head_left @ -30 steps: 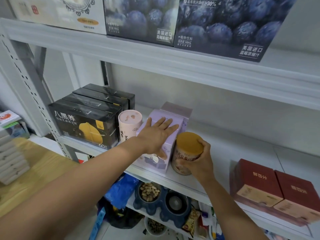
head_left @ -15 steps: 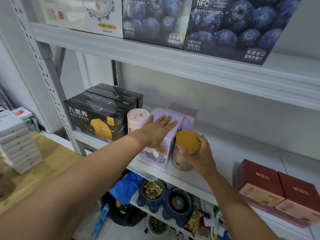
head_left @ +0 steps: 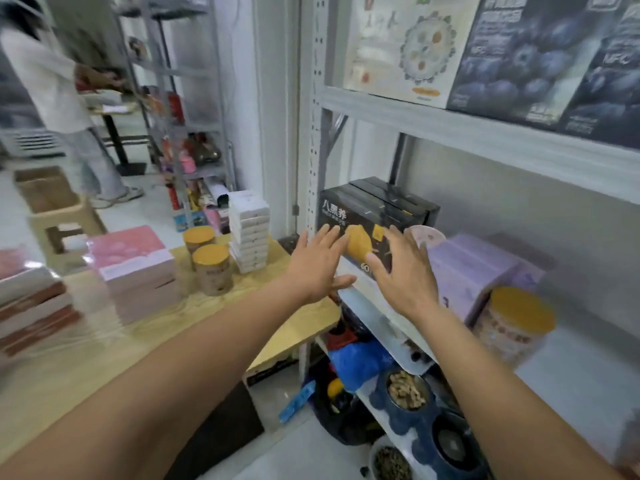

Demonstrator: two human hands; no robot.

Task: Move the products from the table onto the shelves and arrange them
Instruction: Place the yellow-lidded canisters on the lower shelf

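My left hand (head_left: pixel 317 266) and my right hand (head_left: pixel 403 271) hover with spread fingers, holding nothing, in front of the black boxes (head_left: pixel 375 211) at the left end of the middle shelf (head_left: pixel 571 379). On that shelf stand a pink-lidded canister (head_left: pixel 427 235), lilac boxes (head_left: pixel 471 271) and a yellow-lidded canister (head_left: pixel 514 322) at the right. The wooden table (head_left: pixel 221 327) at left holds two more yellow-lidded canisters (head_left: pixel 211 268), a pink box stack (head_left: pixel 133 268), a white box stack (head_left: pixel 249 230) and red-brown boxes (head_left: pixel 33 310).
Blueberry boxes (head_left: pixel 554 60) and a white box (head_left: pixel 412 46) fill the top shelf. Below the middle shelf sit pet-food bowls (head_left: pixel 407 393) and a blue bag (head_left: pixel 360 362). A person (head_left: pixel 59 88) stands at back left near another rack (head_left: pixel 183 109), a stool (head_left: pixel 62 220) and a cardboard box.
Both hands have let go: the left came off the lilac box, the right released the yellow-lidded canister, which stays on the shelf. They moved left, and the view swung left toward the table.
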